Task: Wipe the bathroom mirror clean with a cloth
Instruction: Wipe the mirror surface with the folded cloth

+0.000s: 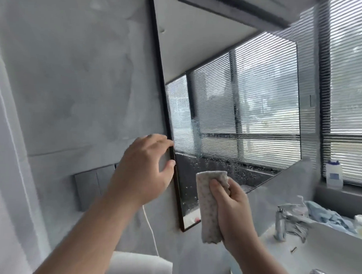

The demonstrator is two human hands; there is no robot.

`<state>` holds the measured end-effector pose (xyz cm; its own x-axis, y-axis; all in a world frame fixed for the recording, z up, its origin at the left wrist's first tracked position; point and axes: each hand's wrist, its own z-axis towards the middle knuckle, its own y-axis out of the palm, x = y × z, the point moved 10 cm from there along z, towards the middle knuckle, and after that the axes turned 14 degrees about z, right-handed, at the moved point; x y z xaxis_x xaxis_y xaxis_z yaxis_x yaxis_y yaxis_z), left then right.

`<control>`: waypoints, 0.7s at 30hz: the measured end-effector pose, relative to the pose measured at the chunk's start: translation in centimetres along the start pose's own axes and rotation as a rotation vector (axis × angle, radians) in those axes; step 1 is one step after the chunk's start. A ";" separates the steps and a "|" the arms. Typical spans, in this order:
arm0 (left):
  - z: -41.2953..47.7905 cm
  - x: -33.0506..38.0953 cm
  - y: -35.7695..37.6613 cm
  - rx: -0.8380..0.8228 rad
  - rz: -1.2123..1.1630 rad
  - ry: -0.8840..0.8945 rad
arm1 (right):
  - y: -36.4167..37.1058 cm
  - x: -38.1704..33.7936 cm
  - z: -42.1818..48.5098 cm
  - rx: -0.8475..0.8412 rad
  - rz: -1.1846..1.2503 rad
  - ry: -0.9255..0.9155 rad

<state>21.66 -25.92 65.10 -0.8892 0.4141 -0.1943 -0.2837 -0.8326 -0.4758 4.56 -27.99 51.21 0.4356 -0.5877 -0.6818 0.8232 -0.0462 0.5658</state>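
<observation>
Head view. Mirror point(214, 53) hangs on the grey wall, dark-framed, taking up the middle of the shot and reflecting slatted blinds. Water droplets point(218, 162) speckle its lower part.

My left hand point(148, 168) is up at the mirror's left edge, fingers loosely curved. The index tip and thumb tip are against the frame and it holds nothing.

My right hand point(234, 213) is lower and to the right, fingers wrapped round a folded pale cloth point(209, 207). The cloth stands upright in front of the mirror's lower left corner. I cannot tell if it touches the glass.

Right, near: white sink point(323, 255) with a chrome tap point(281, 221). A crumpled blue rag point(330, 215) lies behind it.

Far right: white bottle point(334, 174) on the window sill. A white cord point(150, 230) hangs below my left wrist.
</observation>
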 end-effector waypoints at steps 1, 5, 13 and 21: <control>0.7 -0.4 0.0 -0.006 0.034 0.009 | 0.7 -0.1 0.6 -0.004 0.002 -0.013; 3.5 -2.2 -0.3 -0.002 0.124 0.033 | 3.2 -1.8 3.2 -0.014 -0.003 -0.095; 10.0 -2.7 -0.5 0.094 0.284 0.064 | 7.4 -5.5 8.1 -0.082 -0.089 -0.251; 18.6 -5.4 0.2 -0.211 0.888 0.061 | 11.0 -9.2 14.6 -0.156 -0.086 -0.396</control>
<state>19.72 -35.16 81.99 -0.7275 -0.3224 -0.6057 0.5719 -0.7726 -0.2757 4.28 -34.90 70.45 0.2149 -0.8531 -0.4754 0.9086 -0.0038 0.4176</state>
